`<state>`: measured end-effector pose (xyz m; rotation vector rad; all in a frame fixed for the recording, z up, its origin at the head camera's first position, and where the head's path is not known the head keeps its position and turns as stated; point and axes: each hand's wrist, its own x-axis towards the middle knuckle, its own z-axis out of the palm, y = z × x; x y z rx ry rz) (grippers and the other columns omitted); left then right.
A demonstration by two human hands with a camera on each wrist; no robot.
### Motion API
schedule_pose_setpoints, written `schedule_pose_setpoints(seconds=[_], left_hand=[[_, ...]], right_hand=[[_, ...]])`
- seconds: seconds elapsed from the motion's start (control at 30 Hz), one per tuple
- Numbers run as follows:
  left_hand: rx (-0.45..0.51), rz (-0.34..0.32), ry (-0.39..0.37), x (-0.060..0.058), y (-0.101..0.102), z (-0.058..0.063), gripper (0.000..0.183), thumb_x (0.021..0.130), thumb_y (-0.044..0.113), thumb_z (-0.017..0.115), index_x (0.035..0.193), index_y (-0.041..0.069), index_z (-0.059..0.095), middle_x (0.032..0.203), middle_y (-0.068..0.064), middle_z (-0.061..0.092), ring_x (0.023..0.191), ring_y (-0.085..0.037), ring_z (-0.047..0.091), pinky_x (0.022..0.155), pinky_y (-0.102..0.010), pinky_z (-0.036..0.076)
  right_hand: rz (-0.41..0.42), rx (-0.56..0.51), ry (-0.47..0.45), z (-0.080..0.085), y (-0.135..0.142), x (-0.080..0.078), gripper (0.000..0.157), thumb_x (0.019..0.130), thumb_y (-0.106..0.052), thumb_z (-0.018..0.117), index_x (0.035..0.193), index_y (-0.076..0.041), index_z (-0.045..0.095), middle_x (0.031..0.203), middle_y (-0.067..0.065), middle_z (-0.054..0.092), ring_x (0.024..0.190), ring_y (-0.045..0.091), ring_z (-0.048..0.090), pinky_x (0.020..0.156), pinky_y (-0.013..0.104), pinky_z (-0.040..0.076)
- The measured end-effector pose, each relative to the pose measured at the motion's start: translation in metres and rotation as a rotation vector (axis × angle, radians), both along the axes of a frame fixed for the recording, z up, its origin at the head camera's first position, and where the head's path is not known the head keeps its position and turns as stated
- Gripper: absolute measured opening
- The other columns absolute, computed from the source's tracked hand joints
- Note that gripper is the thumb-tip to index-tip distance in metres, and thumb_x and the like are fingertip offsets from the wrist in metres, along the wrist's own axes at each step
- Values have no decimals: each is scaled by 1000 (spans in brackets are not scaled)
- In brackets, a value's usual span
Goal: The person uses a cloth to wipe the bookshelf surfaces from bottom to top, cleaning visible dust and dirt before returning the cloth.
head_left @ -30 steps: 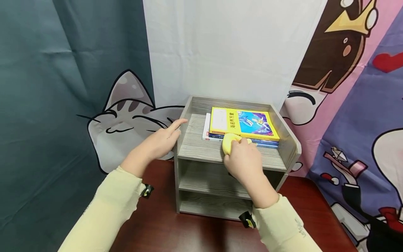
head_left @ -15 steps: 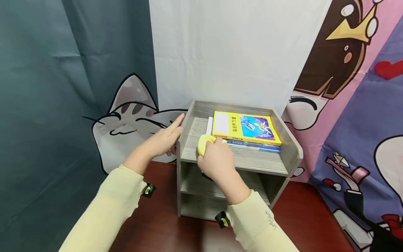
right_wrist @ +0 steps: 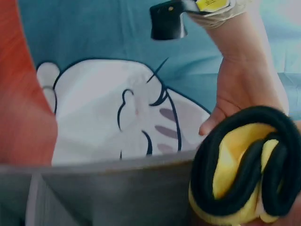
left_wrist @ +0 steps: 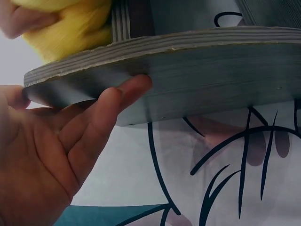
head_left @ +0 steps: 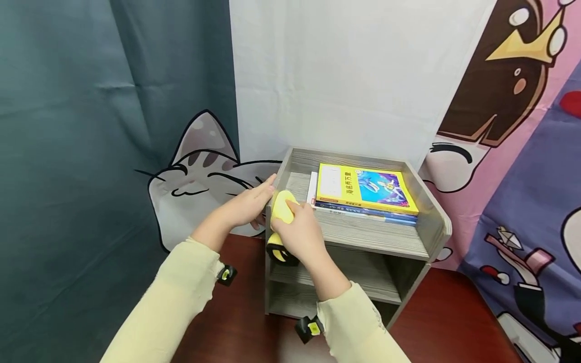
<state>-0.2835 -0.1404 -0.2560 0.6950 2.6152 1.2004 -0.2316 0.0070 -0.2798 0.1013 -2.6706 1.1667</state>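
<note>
My right hand grips a folded yellow cleaning cloth with a black edge at the front left corner of a grey wood-grain desk shelf. The cloth lies over the top board's front edge, against the left side panel, and its black-edged end hangs below. My left hand rests with its fingers against the outer face of that panel. In the left wrist view, the left fingers touch the panel from outside, while the cloth is on its inner side. In the right wrist view, the cloth's rolled end fills the lower right corner.
Several books, a yellow one on top, lie stacked on the shelf's top board. Below are two lower compartments. The shelf stands on a dark red table, with a white curtain close behind and printed fabric at both sides.
My right hand has moved left with the cloth, from in front of the books to the left side panel. My left hand stays on the panel. The head view has shifted slightly.
</note>
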Motion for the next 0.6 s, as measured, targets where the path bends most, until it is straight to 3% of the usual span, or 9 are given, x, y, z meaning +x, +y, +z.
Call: schedule_pose_setpoints(seconds=[0.13, 0.27, 0.4, 0.6], left_hand=[[31, -22, -34, -2, 3, -2, 53, 102, 37, 18, 150, 21, 4, 116, -23, 52, 67, -25, 62, 57, -35, 51], [46, -41, -58, -2, 3, -2, 53, 102, 37, 19, 150, 21, 3, 115, -23, 51, 65, -25, 61, 58, -37, 52], [64, -44, -68, -2, 2, -2, 53, 102, 37, 19, 150, 22, 3, 116, -22, 50, 65, -25, 61, 61, -40, 52], [57, -29, -54, 1, -1, 0, 53, 102, 37, 19, 150, 22, 3, 128, -23, 45, 66, -26, 62, 58, -35, 51]], right_hand=[[33, -268, -13, 0, 2, -3, 60, 75, -16, 60, 132, -1, 49, 111, 16, 46, 81, 22, 51, 61, 28, 45], [53, -312, 5, 7, 2, -5, 60, 75, -14, 59, 133, 0, 48, 106, 17, 43, 81, 23, 49, 60, 28, 46], [54, -232, 33, 16, 2, -5, 60, 76, -17, 59, 134, -2, 48, 105, 16, 43, 83, 25, 48, 63, 30, 45], [78, 80, 28, 12, 1, -2, 43, 77, -22, 59, 117, -7, 59, 94, 11, 46, 69, 22, 51, 54, 30, 42]])
